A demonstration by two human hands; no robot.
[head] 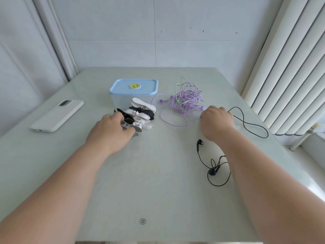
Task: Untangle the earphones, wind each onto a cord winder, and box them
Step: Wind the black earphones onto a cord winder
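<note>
— White phone (56,116) far left, out of it. How far along would you say they are?

— Barely begun. The box (133,88) has its blue lid on, and as far as I can see through the wall, nothing is packed.

— And the winders (140,115)?

— Black and white ones heaped right in front of the box, none with cord on it. The left hand (112,131) is in the near side of the heap, fingers curled about one of the pale ones.

— So a winder is being picked out.

— That's my guess. Further right, the purple tangle (187,98) sits on the table (158,199) in one knotted ball, loops standing up, a couple of buds trailing. Nobody's touching it.

— The right hand (217,122)?

— Just beside that ball, knuckles up, fingers folded under. The cord of the black earphones (213,171) runs out from under them, so it seems to be pinching it, though the fingertips are hidden.

— The black pair is free, then?

— Looks so: it lies loose, apart from the purple, buds near the forearm. Winding it comes next, I'd judge. All the purple untangling, every winding and the boxing remain.
</note>
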